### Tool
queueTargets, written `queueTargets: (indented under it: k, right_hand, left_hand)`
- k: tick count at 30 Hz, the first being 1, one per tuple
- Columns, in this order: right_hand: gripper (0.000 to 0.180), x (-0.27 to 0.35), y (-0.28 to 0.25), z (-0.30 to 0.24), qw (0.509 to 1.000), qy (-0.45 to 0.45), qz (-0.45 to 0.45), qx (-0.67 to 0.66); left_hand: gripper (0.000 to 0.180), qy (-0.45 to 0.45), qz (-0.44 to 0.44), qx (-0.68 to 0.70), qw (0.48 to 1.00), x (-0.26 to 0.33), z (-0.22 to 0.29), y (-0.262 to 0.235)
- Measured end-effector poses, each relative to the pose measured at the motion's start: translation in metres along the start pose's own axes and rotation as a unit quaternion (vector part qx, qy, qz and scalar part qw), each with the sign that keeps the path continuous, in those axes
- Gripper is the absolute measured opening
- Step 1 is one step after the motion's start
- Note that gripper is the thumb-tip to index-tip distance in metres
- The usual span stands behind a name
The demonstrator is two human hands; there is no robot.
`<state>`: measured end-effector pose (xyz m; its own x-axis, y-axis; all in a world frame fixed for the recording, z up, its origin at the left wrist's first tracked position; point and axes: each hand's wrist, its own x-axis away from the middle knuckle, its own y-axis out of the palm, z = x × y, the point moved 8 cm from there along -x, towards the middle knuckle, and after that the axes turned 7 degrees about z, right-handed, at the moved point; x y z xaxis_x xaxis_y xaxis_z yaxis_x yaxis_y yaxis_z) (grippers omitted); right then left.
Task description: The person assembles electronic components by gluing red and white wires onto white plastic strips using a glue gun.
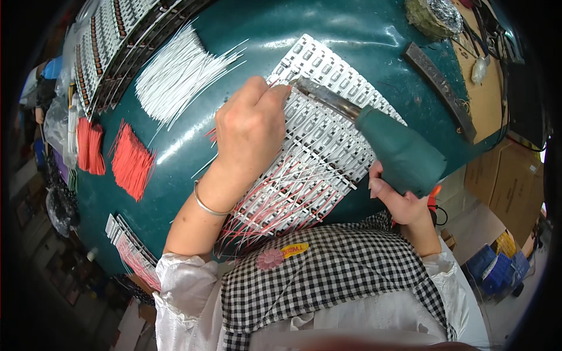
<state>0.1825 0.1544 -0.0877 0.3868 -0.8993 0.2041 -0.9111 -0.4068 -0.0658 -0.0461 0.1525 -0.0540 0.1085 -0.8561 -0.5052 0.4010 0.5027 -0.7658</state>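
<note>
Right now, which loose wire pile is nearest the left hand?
The large white pile, fanned out just up and left of the left hand; the two red piles lie farther left.

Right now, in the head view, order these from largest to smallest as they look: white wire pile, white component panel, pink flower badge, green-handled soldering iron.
1. white component panel
2. white wire pile and green-handled soldering iron: too alike to rank; the iron may be nearer
3. pink flower badge

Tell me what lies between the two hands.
In the head view, the iron and, beneath it, the white boards lie between the left hand and right hand.
</note>
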Motion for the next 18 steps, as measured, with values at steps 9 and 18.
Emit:
queueTargets:
  k: [9, 18]
  right_hand:
    - [0.050, 0.001, -0.008, -0.011, 0.996, -0.034, 0.003, -0.086]
    - [0.051, 0.007, -0.012, -0.009, 0.997, -0.029, 0.002, -0.070]
  left_hand:
    - [0.010, 0.016, 0.010, -0.013, 1.000, -0.001, -0.001, 0.000]
    - [0.011, 0.004, -0.018, -0.037, 0.999, 0.000, 0.001, 0.002]
